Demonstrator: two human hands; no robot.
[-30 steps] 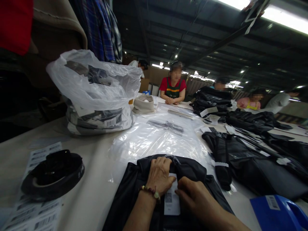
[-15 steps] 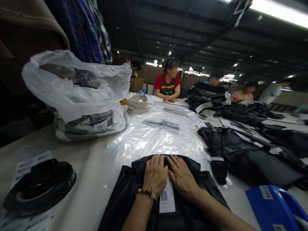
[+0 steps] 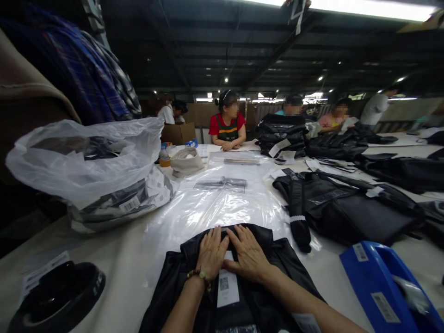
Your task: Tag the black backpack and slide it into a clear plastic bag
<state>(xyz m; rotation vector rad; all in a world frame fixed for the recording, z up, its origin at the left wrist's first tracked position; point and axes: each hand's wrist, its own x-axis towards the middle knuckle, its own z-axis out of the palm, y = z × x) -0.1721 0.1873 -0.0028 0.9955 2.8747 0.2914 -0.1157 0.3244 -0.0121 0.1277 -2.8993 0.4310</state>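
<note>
A folded black garment lies on the table right in front of me, with a white barcode tag on top of it. My left hand, a bead bracelet at its wrist, lies flat on the garment's upper edge, fingers stretched out. My right hand rests beside it, also flat with fingers spread, its thumb touching the tag. Neither hand holds anything. Beyond the garment lies a stack of clear plastic bags.
A full white plastic sack stands at the left, a black tape roll near left, a blue dispenser near right. Black garments cover the right side. Several people sit at the far end; one wears a red shirt.
One second ago both hands were pinching at the tag. They have since flattened and spread on the garment's top edge. The camera has tilted up and turned a little.
</note>
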